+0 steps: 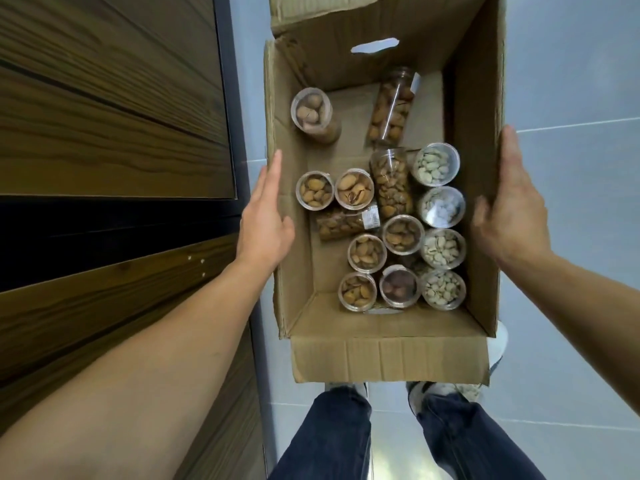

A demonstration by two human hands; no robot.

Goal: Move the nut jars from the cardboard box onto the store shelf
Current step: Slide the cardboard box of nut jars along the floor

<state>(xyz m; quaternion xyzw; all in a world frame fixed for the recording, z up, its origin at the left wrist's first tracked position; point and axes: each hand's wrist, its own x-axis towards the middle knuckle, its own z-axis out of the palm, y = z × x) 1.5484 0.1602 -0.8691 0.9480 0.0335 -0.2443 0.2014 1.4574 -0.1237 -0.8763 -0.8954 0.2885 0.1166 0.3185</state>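
Head view: cardboard box [381, 327] holds clear nut jars [403, 234].

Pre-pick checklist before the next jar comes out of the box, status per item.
1. Flaps of the cardboard box open, jars reachable: ok.
2. The left hand free: ok; open beside the left wall, holding nothing.
3. The right hand free: cannot tell; it straddles the right wall.
4. All jars upright: not ok; the lying jar at the far end is on its side, and others are too.
5. Room on the store shelf: cannot tell; its opening is dark.
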